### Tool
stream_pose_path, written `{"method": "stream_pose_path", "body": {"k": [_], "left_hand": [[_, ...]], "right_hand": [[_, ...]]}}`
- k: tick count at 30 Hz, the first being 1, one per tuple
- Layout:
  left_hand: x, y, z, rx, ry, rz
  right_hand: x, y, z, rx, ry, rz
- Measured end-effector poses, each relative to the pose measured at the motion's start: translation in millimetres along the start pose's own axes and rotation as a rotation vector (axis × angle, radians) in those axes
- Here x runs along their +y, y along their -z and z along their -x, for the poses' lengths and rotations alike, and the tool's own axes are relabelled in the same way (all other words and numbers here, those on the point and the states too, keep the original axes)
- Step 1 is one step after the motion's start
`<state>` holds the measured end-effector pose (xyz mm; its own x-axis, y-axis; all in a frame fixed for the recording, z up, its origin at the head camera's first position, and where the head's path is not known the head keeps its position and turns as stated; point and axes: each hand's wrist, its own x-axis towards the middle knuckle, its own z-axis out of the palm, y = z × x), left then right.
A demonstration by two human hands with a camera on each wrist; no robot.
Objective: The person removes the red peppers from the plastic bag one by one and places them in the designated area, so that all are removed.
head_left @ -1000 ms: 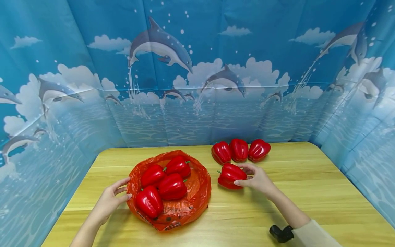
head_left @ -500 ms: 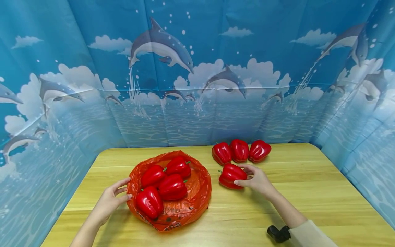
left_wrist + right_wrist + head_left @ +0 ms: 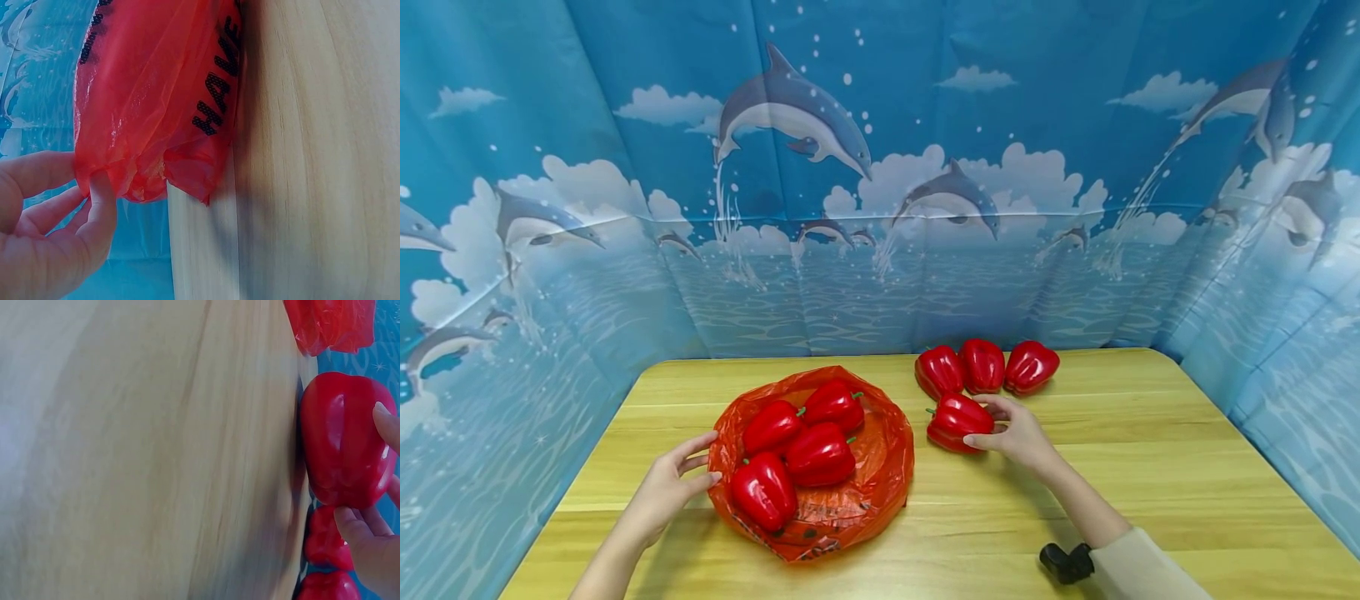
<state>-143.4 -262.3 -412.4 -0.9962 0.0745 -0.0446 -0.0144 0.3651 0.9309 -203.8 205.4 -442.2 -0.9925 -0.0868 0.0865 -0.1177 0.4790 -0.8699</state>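
My left hand (image 3: 655,493) is at the left side of a red plastic bag (image 3: 886,493). In the left wrist view its thumb and fingers pinch the edge of the bag (image 3: 153,94), which has black lettering. Several red bell peppers (image 3: 765,490) with green stems lie inside the wide-open bag. My right hand (image 3: 1024,437) holds another red bell pepper (image 3: 953,422) to the right of the bag, stem pointing left. The right wrist view shows thumb and fingers around the blunt end of that bell pepper (image 3: 340,440).
Three more red bell peppers (image 3: 982,367) sit side by side at the table's back edge, just behind the held one. The pale wooden table (image 3: 1150,467) backs onto a blue dolphin curtain (image 3: 880,292). A black device (image 3: 1066,563) is attached at the right wrist by the sleeve.
My right hand and its bell pepper have shifted slightly left and toward the back of the table. The left hand and the bag have stayed in place.
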Motion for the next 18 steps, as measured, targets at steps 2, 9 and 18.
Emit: {"method": "stream_pose_path", "body": {"k": [2, 9, 18], "left_hand": [[0.0, -0.1, -0.3, -0.002, 0.002, 0.000], [0.8, -0.4, -0.2, 0.000, 0.000, -0.007], [0.9, -0.9, -0.3, 0.007, -0.016, -0.014]], "right_hand": [[0.4, -0.8, -0.5, 0.004, 0.001, 0.004], [1.8, -3.0, -1.9, 0.017, 0.002, 0.007], [0.0, -1.3, -2.1, 0.003, -0.011, -0.023]]}}
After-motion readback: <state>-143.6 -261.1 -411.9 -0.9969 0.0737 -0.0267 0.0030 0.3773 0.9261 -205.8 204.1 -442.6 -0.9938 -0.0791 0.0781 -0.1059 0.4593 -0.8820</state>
